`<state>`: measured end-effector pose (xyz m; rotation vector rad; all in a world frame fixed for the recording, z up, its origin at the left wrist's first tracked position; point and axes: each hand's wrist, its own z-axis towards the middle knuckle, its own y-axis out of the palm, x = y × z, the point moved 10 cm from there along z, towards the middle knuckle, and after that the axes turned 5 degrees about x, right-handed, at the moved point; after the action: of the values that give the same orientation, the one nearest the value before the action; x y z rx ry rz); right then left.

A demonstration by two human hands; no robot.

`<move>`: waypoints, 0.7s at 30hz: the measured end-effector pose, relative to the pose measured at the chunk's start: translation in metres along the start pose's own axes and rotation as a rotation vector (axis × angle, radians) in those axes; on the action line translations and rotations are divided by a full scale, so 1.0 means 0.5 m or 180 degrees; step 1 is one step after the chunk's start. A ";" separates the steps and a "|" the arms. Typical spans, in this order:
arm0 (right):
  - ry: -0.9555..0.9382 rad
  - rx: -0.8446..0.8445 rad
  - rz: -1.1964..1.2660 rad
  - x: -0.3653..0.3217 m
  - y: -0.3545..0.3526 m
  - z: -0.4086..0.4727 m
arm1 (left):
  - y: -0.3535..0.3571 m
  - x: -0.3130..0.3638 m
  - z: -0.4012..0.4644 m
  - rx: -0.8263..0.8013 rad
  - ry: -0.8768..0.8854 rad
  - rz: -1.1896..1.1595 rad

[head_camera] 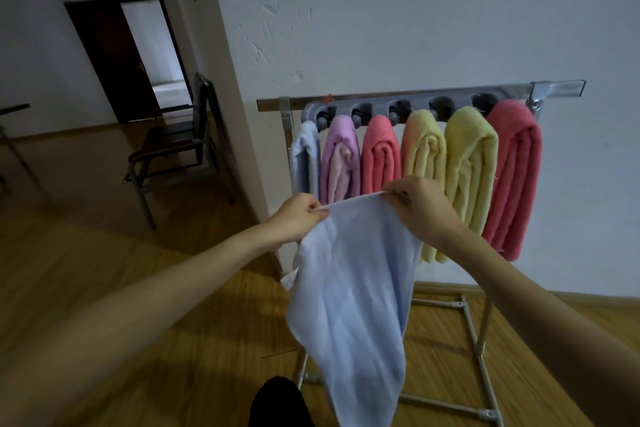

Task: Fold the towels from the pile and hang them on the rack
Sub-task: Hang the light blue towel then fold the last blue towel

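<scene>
Nearest the camera, a dark knee [277, 402] shows at the bottom edge, and just above it hangs the lower end of the light blue towel [349, 305], clear of the wooden floor [104, 288].

Left to right across the working area:

1. Left hand [299, 217]: its fingers are curled and pinch the left end of the towel's top edge.
2. The top edge runs taut between the two hands, in front of the rack. The rest of the cloth drops in loose folds, with a small label showing at its left side.
3. Right hand [414, 199]: its fingers are likewise closed, pinching the right end of the same edge.

Behind the hands stands the rack [398, 107], a grey bar with rounded knobs on a metal frame. Six folded towels hang from it, left to right: pale blue [306, 156], purple [341, 156], coral [381, 152], yellow [424, 146], yellow [471, 163], coral [516, 170]. The pile is not in view.

Handling notes, as a judgement: the cloth appears soft, limp and light, with no stiffness of its own. It takes whatever shape the grip gives it. Hold it at the corners or along one edge, keeping that edge stretched, so the fold lines fall straight. The looped surface looks grippy, so slipping is unlikely; the risk is uneven layers or a trailing end touching the floor.
</scene>
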<state>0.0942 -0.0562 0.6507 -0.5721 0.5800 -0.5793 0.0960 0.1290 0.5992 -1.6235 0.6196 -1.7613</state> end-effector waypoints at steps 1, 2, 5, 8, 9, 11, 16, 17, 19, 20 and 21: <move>-0.0065 -0.0149 0.0032 -0.004 0.008 -0.005 | -0.011 -0.001 0.001 0.0105 -0.0085 -0.0234; -0.0133 -0.0287 0.0071 -0.008 0.015 -0.011 | -0.020 -0.002 0.002 0.0193 -0.0171 -0.0481; -0.0277 -0.0507 0.0156 -0.017 0.022 -0.030 | -0.033 -0.008 0.000 0.0365 -0.0474 -0.1178; -0.0144 -0.0581 0.0291 -0.010 0.015 -0.050 | -0.037 -0.016 -0.003 0.0538 -0.0802 -0.1904; -0.0186 -0.0610 0.0323 -0.014 0.014 -0.057 | -0.041 -0.013 -0.004 0.0588 -0.0853 -0.2078; -0.0422 -0.0690 0.0265 -0.031 0.014 -0.067 | -0.048 -0.004 -0.003 0.0628 -0.0890 -0.2280; -0.0704 -0.0969 0.0102 -0.028 0.040 -0.081 | -0.058 0.007 -0.006 0.0740 -0.1002 -0.2495; -0.0647 -0.0933 0.0112 -0.022 0.042 -0.081 | -0.062 0.005 -0.006 0.0793 -0.1021 -0.2515; -0.0484 -0.0716 0.0217 -0.018 0.034 -0.076 | -0.065 0.002 -0.007 0.0828 -0.1024 -0.2554; -0.0416 -0.0561 0.0299 -0.021 0.027 -0.072 | -0.064 0.000 -0.008 0.0832 -0.1015 -0.2570; -0.0379 -0.0414 0.0387 -0.029 0.019 -0.068 | -0.066 -0.002 -0.009 0.0858 -0.1000 -0.2572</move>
<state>0.0653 -0.0513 0.6257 -0.6843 0.5381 -0.3918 0.0866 0.1518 0.6218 -2.0385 -0.4791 -1.9237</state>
